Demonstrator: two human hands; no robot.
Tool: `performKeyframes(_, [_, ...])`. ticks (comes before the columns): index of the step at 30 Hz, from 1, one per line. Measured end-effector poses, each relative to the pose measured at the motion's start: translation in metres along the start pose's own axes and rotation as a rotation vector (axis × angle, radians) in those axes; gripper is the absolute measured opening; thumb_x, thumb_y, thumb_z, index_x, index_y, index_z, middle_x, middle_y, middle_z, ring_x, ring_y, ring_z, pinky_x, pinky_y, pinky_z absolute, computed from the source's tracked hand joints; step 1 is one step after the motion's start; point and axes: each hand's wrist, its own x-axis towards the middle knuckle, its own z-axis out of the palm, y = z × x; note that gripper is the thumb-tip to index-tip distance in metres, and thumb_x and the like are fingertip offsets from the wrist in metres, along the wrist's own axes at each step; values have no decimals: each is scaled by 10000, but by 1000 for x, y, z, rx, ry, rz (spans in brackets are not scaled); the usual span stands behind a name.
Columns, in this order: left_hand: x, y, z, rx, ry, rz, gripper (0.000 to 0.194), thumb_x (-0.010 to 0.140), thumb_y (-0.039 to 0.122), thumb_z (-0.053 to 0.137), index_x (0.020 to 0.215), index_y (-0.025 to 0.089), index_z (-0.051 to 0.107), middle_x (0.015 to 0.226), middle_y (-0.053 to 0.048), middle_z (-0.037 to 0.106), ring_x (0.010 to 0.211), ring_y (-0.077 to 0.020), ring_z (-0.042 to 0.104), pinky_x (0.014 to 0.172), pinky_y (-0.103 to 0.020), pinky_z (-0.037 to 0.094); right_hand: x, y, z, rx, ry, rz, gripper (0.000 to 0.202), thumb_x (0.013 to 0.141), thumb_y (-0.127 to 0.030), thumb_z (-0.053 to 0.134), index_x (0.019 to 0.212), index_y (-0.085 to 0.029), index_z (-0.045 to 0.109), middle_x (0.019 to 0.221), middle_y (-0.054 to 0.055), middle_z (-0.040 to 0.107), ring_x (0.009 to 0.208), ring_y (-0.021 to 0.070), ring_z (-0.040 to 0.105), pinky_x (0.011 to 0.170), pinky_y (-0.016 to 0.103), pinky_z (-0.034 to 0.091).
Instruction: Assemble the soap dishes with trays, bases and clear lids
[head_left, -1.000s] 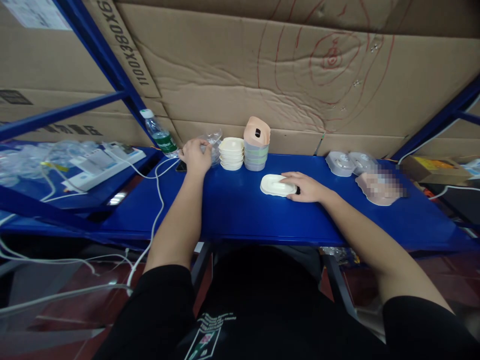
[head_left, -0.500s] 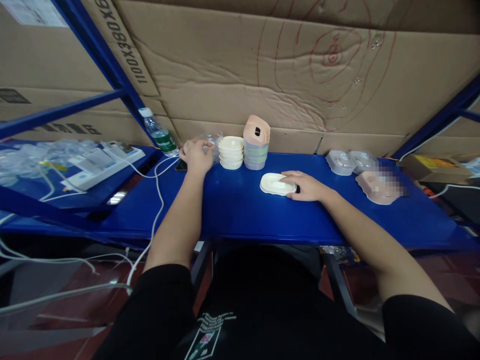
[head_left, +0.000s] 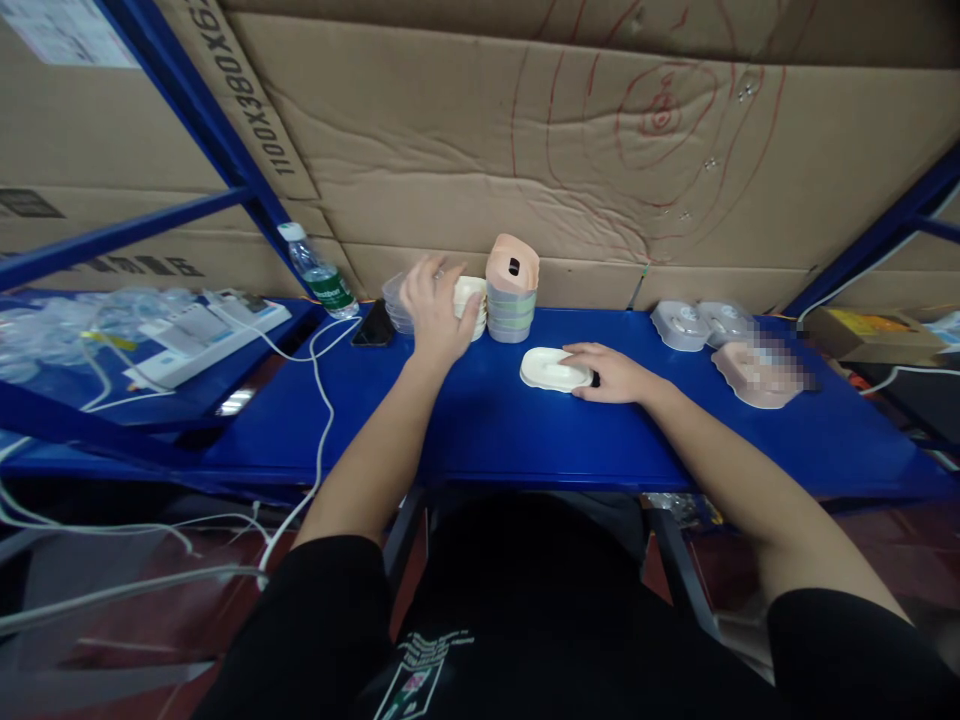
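My left hand (head_left: 436, 312) is raised in front of the stacks, with its fingers curved round a clear plastic lid (head_left: 450, 266), partly hidden and blurred. To its left stands a stack of clear lids (head_left: 397, 304). Just behind my thumb is a stack of cream trays (head_left: 470, 292), partly covered by the hand. My right hand (head_left: 611, 374) grips the right end of a single cream tray (head_left: 551, 369) lying on the blue table, fingers behind and thumb in front.
A stack of coloured trays (head_left: 513, 285) with a peach one on top stands at the back. A water bottle (head_left: 324, 283), a phone (head_left: 373, 327) and a white cable (head_left: 321, 400) are at the left. Lidded trays (head_left: 681, 326) and a pinkish tray (head_left: 754, 375) sit at the right.
My left hand has moved right from the clear lids with a lid in its fingers, uncovering the phone. My right hand and its tray have stayed in place.
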Motion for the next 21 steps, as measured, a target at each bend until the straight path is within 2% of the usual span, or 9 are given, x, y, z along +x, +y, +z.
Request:
performKeyframes(3, [-3,20,11,5,-78,104,620,1035,600,652,1566,281,648,1813,-166,438,1726,-437,283,1380,-646,195,0,1,1,-9,-3,-7,645,925,-490,822,1512,-238,737,1656,190,644,1511,442,635,1241,689,509])
performKeyframes(6, [-5,28,19,22,-138,133,600,1044,565,654,1575,284,649,1839,-161,401,1740,-445,264,1383,-674,186,-1,3,1,-7,-3,-9,653,935,-506,811,1525,-239,729,1660,188,640,1507,448,635,1231,694,515])
performKeyframes(12, [0,28,22,-4,-153,110,475,1105,458,565,1533,281,670,1810,-149,461,1685,-413,406,1391,-680,204,-1,3,2,-7,8,0,645,934,-518,812,1518,-256,731,1658,181,643,1497,452,641,1221,705,518])
performKeyframes(17, [11,28,23,-7,-143,103,467,1104,412,568,1542,276,656,1833,-162,417,1681,-403,423,1391,-683,216,0,1,0,-6,3,3,638,936,-517,810,1509,-247,736,1655,190,643,1499,455,639,1217,706,517])
performKeyframes(21, [14,24,29,-19,-162,91,407,1117,402,558,1486,268,666,1778,-164,504,1652,-365,477,1402,-688,195,-1,2,0,-9,-2,10,650,933,-514,813,1522,-252,728,1659,186,640,1506,451,633,1222,695,516])
